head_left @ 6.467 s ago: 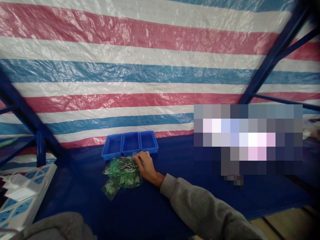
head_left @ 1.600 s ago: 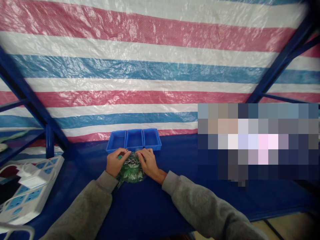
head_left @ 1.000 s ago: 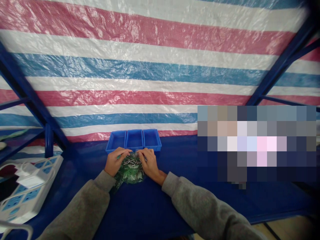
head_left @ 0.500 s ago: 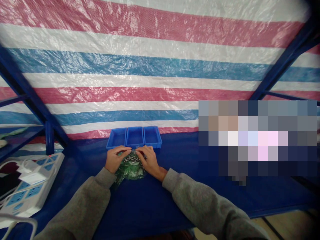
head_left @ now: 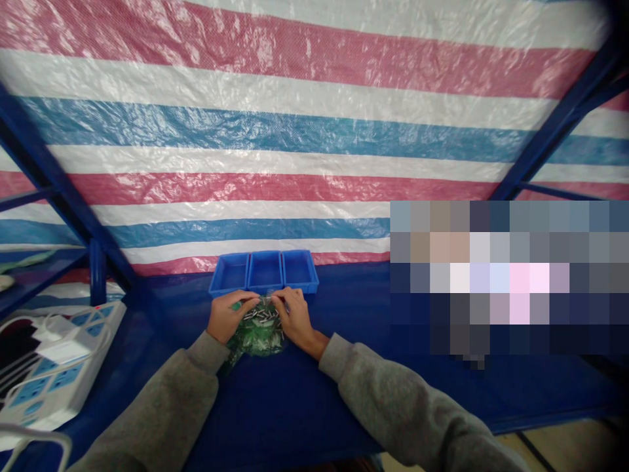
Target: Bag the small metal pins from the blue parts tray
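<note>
A clear, green-tinted plastic bag (head_left: pixel 260 337) lies on the blue table, with several small silvery metal pieces (head_left: pixel 261 316) in it. At its upper left edge, my left hand (head_left: pixel 230 316) is closed in a pinch of thumb and fingers. My right hand (head_left: pixel 295 321) pinches the upper right edge in the same way, a short gap from the left. The fingertips cover part of the bag's top edge. I cannot make out the exact kind of the metal pieces.
Three blue plastic bins (head_left: pixel 265 272) stand in a row just beyond my hands. A white power strip (head_left: pixel 73 373) with plugs and cables lies at the left. Blue frame posts (head_left: pixel 97 272) and a striped tarp (head_left: pixel 295 137) enclose the table (head_left: pixel 275 406). A blurred-out patch covers the right side.
My hands have drawn slightly apart at the bag's top edge, and a little more of that edge shows between them. Both still pinch the bag.
</note>
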The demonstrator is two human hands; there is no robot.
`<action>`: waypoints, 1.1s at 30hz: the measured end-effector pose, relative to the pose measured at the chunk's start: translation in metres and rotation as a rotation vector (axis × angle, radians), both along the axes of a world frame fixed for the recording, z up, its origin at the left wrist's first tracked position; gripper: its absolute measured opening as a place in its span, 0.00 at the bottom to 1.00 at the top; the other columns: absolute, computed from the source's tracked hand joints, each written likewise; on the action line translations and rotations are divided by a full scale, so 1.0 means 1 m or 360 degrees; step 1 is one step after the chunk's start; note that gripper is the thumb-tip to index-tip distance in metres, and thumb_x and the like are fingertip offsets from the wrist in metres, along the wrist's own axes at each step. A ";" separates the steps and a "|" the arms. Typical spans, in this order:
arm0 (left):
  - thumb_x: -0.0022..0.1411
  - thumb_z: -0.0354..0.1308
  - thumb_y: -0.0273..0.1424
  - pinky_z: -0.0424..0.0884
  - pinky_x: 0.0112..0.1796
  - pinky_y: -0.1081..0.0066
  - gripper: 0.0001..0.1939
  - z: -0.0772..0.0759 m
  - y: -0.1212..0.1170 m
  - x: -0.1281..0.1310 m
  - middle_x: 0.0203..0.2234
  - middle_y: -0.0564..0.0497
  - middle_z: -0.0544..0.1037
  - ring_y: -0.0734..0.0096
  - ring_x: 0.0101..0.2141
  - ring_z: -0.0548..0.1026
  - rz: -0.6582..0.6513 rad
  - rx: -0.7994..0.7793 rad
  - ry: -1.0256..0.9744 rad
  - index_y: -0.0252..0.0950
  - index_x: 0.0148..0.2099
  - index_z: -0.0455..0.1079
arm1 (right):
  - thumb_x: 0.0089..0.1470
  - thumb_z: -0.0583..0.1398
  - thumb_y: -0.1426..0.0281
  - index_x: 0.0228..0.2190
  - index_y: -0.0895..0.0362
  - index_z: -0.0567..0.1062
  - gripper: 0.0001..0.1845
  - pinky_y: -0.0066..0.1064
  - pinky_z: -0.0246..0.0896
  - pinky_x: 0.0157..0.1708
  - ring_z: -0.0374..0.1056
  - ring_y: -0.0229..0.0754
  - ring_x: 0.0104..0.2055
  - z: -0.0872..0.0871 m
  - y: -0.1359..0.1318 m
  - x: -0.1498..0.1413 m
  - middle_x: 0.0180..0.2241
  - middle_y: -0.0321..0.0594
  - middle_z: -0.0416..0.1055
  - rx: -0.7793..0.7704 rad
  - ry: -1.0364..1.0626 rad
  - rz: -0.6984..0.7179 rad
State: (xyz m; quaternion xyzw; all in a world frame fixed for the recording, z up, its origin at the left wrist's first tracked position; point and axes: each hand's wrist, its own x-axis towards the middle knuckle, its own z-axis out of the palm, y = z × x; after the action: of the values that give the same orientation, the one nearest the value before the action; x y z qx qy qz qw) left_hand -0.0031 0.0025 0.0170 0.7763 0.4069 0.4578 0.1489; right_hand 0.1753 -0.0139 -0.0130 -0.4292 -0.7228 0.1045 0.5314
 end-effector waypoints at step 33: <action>0.61 0.51 0.35 0.71 0.28 0.72 0.09 -0.001 -0.007 0.010 0.33 0.47 0.76 0.69 0.31 0.74 -0.0046 -0.0247 -0.0382 0.34 0.37 0.64 | 0.60 0.51 0.69 0.28 0.56 0.70 0.12 0.33 0.50 0.39 0.62 0.38 0.32 -0.001 -0.001 -0.001 0.28 0.37 0.69 0.0042 -0.0076 0.0013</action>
State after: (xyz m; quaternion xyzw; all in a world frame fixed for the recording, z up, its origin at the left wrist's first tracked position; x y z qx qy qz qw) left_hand 0.0072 -0.0047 0.0157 0.7078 0.4093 0.5124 0.2627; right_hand 0.1741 -0.0149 -0.0140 -0.4217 -0.7383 0.0867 0.5192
